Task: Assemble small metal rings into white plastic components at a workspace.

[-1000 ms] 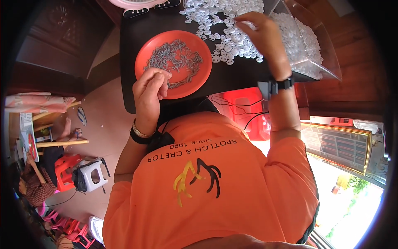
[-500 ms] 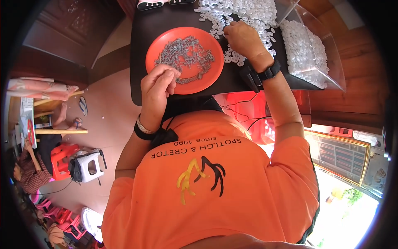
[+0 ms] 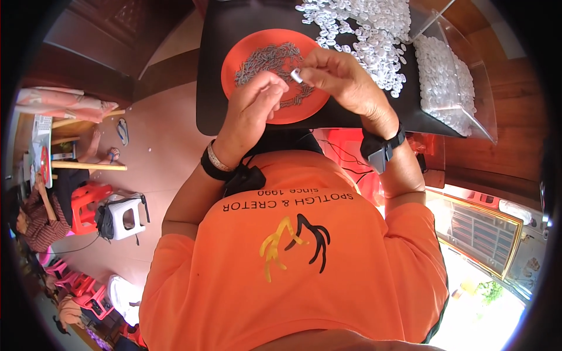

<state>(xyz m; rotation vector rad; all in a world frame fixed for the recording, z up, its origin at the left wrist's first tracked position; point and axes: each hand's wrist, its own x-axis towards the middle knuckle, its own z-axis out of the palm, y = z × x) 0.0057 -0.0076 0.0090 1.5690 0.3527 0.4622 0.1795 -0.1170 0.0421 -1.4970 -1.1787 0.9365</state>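
Over the near side of an orange-red round plate [image 3: 230, 93], my two hands are close together. My right hand [image 3: 350, 85] pinches a small white oval plastic piece [image 3: 297, 76] between thumb and fingers. Just left of that piece is my left hand [image 3: 253, 108], its fingers closed together; whatever may be in them is too small or hidden to make out. Many thin grey metal pins [image 3: 266, 61], perhaps screws or nails, lie in the plate. Right of the plate, many white oval plastic pieces [image 3: 374, 55] are spread in a heap on the black tabletop [image 3: 212, 76].
A clear-walled box [image 3: 489, 130] full of the same white pieces [image 3: 442, 85] stands at the table's right end. Far left, a seated person [image 3: 44, 219] is at another table, near a red stool [image 3: 88, 205] and a white stool [image 3: 127, 217].
My right hand has come left and nearer from the white heap to the plate, bringing one white plastic piece. My left hand has shifted slightly right and stays closed.
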